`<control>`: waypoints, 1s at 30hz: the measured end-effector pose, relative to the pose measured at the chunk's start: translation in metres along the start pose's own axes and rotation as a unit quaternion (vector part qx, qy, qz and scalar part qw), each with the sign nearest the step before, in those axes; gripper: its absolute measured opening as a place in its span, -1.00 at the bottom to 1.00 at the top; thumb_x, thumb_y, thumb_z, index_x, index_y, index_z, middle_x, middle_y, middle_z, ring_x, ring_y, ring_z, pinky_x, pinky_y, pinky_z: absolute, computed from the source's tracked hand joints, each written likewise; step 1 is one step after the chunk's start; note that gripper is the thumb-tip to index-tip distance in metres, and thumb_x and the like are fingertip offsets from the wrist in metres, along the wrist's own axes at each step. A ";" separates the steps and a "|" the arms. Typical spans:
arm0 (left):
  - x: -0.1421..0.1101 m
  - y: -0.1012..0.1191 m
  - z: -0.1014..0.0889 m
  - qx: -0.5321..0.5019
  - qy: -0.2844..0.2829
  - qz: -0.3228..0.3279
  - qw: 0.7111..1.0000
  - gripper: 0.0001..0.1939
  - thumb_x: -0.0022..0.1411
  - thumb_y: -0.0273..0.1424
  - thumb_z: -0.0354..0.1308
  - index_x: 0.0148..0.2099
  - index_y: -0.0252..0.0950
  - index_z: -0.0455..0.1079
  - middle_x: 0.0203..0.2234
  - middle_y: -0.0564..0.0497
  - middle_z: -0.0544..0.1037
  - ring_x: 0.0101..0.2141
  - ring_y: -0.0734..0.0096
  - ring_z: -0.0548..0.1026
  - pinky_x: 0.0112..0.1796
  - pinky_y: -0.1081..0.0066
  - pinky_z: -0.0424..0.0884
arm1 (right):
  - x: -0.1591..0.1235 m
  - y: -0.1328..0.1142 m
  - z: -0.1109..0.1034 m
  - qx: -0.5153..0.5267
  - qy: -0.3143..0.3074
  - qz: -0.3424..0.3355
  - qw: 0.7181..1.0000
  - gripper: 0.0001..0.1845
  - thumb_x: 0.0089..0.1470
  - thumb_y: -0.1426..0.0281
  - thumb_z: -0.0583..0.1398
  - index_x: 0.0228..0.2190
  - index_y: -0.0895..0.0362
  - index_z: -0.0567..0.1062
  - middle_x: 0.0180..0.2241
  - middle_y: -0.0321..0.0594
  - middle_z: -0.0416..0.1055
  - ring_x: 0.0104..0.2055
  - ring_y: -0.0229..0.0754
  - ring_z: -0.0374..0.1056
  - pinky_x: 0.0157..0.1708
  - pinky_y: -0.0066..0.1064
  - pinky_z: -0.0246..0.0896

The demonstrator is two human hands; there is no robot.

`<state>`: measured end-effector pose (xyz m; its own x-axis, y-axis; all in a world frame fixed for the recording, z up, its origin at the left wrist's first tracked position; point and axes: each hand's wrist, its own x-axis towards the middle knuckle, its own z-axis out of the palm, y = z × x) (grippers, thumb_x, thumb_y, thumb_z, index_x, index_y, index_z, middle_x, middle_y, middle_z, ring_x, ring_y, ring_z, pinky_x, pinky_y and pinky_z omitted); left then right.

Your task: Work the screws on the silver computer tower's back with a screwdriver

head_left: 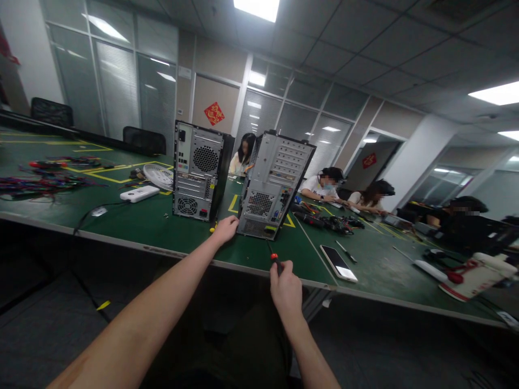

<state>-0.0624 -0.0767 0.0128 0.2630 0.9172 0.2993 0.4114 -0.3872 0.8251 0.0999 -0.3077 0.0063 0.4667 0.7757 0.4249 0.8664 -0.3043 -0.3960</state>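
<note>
Two computer tower cases stand upright on the green table (pixel 141 227) with their backs toward me. My left hand (pixel 225 228) reaches to the lower left corner of the right-hand grey case (pixel 271 183), fingers curled against it. My right hand (pixel 286 286) is closed around a screwdriver (pixel 274 258) with a red and black handle, its tip pointing at the bottom rear of that same case. The black case (pixel 199 170) stands just to the left, untouched.
A smartphone (pixel 338 263) lies near the table edge at right. A white device (pixel 140 193), a fan part (pixel 158 175) and coloured cable bundles (pixel 40 183) lie at left. Tools (pixel 324 220) are scattered behind the cases. Several other people sit at the far side.
</note>
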 end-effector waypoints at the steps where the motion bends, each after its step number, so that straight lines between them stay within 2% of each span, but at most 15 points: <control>1: 0.000 0.000 0.000 -0.001 0.000 -0.001 1.000 -0.71 0.37 -0.30 0.01 -0.17 -0.21 0.57 -0.20 -0.05 0.66 -0.12 0.22 0.56 -0.13 0.36 0.37 | 0.001 0.001 -0.001 0.006 0.001 0.011 1.000 -0.77 0.37 0.25 0.04 -0.21 0.13 0.38 -0.43 -0.11 0.55 -0.40 -0.04 0.52 -0.43 -0.40 0.12; 5: -0.001 0.001 -0.001 0.003 0.006 -0.003 1.000 -0.73 0.37 -0.31 0.02 -0.19 -0.20 0.57 -0.22 -0.05 0.66 -0.11 0.21 0.56 -0.10 0.36 0.37 | 0.003 0.008 -0.003 0.033 0.006 0.062 0.997 -0.63 0.39 0.18 -0.06 -0.31 0.07 0.41 -0.48 -0.13 0.53 -0.43 -0.04 0.49 -0.46 -0.38 0.11; 10: -0.002 0.002 -0.002 -0.008 0.007 -0.004 1.000 -0.72 0.37 -0.31 0.01 -0.20 -0.21 0.57 -0.24 -0.04 0.66 -0.14 0.23 0.56 -0.09 0.36 0.39 | 0.004 0.008 -0.010 0.062 0.010 0.081 0.995 -0.68 0.32 0.13 0.02 -0.28 0.06 0.44 -0.42 -0.15 0.56 -0.41 -0.05 0.48 -0.44 -0.39 0.12; 14: 0.000 -0.001 0.000 -0.017 0.007 -0.002 1.000 -0.71 0.37 -0.29 0.01 -0.19 -0.20 0.57 -0.22 -0.04 0.66 -0.14 0.24 0.56 -0.12 0.38 0.40 | 0.002 0.010 -0.028 0.098 0.055 0.078 0.991 -0.65 0.22 0.08 0.07 -0.27 0.06 0.49 -0.40 -0.14 0.56 -0.40 -0.04 0.46 -0.41 -0.37 0.15; 17: 0.002 -0.002 0.002 -0.015 0.017 -0.004 1.000 -0.74 0.35 -0.32 0.04 -0.19 -0.21 0.58 -0.22 -0.04 0.66 -0.10 0.24 0.55 -0.07 0.39 0.40 | -0.005 0.014 -0.048 0.143 0.072 0.045 0.986 -0.59 0.15 0.02 0.09 -0.34 0.06 0.52 -0.45 -0.16 0.54 -0.43 -0.06 0.44 -0.42 -0.37 0.18; 21: 0.003 -0.002 0.002 -0.020 0.019 -0.009 1.000 -0.73 0.35 -0.31 0.04 -0.18 -0.21 0.58 -0.22 -0.04 0.66 -0.09 0.24 0.55 -0.05 0.39 0.40 | -0.022 0.012 -0.070 0.142 0.030 0.009 0.989 -0.60 0.09 -0.01 0.11 -0.43 0.04 0.51 -0.60 -0.27 0.43 -0.56 -0.12 0.34 -0.51 -0.39 0.13; 23: 0.002 -0.002 0.002 -0.023 0.018 -0.011 1.000 -0.74 0.35 -0.30 0.05 -0.18 -0.20 0.58 -0.22 -0.04 0.67 -0.10 0.24 0.56 -0.06 0.39 0.40 | -0.031 0.007 -0.075 0.146 0.009 0.000 0.989 -0.62 0.08 0.00 0.12 -0.43 0.03 0.52 -0.58 -0.27 0.45 -0.54 -0.12 0.37 -0.50 -0.40 0.16; 30: 0.000 0.000 0.001 -0.021 0.023 -0.003 1.000 -0.74 0.36 -0.33 0.04 -0.21 -0.21 0.58 -0.21 -0.05 0.67 -0.12 0.25 0.56 -0.07 0.39 0.39 | -0.046 -0.007 -0.075 0.147 -0.037 -0.010 0.988 -0.68 0.09 0.04 0.13 -0.43 0.00 0.50 -0.55 -0.28 0.49 -0.51 -0.11 0.42 -0.47 -0.40 0.17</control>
<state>-0.0614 -0.0768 0.0123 0.2202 0.9230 0.3156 0.3762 -0.3789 0.8455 0.0852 -0.3824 0.0503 0.4256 0.8214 0.3796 0.7818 -0.1226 -0.6114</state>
